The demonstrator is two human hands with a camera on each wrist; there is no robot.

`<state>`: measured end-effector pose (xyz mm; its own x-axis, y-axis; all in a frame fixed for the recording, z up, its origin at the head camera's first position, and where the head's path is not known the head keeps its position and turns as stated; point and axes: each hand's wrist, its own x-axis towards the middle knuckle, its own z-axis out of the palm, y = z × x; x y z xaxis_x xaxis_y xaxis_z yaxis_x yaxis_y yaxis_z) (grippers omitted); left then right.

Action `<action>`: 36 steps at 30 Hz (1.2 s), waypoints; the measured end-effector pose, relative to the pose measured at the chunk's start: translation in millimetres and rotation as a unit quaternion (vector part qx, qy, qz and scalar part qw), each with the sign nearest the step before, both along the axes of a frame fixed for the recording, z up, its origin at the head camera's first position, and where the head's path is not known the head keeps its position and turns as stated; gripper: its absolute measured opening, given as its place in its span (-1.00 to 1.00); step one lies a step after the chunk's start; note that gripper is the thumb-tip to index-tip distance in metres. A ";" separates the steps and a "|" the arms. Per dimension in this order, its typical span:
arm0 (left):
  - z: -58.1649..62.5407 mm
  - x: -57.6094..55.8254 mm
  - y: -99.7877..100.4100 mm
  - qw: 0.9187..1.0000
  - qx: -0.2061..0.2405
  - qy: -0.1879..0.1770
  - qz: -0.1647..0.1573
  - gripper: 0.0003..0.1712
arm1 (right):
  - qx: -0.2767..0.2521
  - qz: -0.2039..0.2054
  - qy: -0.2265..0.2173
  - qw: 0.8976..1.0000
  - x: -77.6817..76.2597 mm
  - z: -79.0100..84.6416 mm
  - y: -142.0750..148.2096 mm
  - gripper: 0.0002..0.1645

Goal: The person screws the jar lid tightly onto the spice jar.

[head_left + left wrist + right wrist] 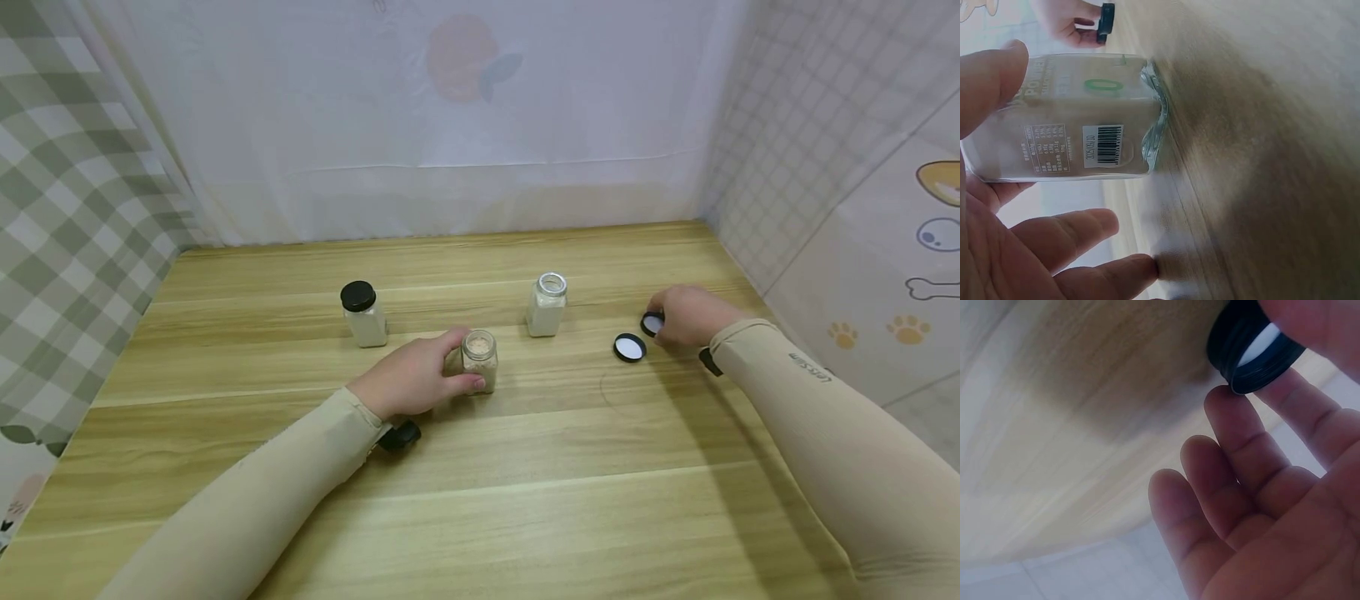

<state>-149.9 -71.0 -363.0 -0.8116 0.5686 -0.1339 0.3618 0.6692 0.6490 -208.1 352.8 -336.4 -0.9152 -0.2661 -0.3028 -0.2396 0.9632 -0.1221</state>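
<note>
My left hand (415, 375) grips an uncapped glass jar (480, 367) of pale beige powder between thumb and fingers. The jar stands upright on the table; in the left wrist view its barcode label (1104, 146) faces the camera. Far to the right, my right hand (692, 315) pinches a black screw lid (651, 324) by its edge, the white liner showing. In the right wrist view that lid (1230, 347) is between thumb and fingers, tilted. Just beside it, a second black lid (629, 347) lies liner up on the table.
An uncapped jar of white powder (546, 308) stands behind, right of centre. Toward the left is a jar (365, 317) with its black lid on. Hanging cloth (450, 200) borders the wooden table (525, 500) at the back, with patterned walls on both sides.
</note>
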 end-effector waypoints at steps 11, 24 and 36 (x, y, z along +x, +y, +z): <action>-3.9 -0.7 -0.3 1.000 -0.003 -0.018 0.003 -0.55 | -0.005 0.007 -0.001 1.000 -0.1 -3.9 3.2 -0.49; -6.1 -1.1 0.4 1.000 -0.004 -0.023 0.002 -0.57 | 0.017 -0.021 -0.029 0.999 17.6 28.9 -17.1 -0.67; -3.2 -2.7 -0.5 0.999 -0.010 -0.032 0.006 -0.58 | 0.020 0.053 0.026 0.998 65.9 77.2 -86.5 -0.75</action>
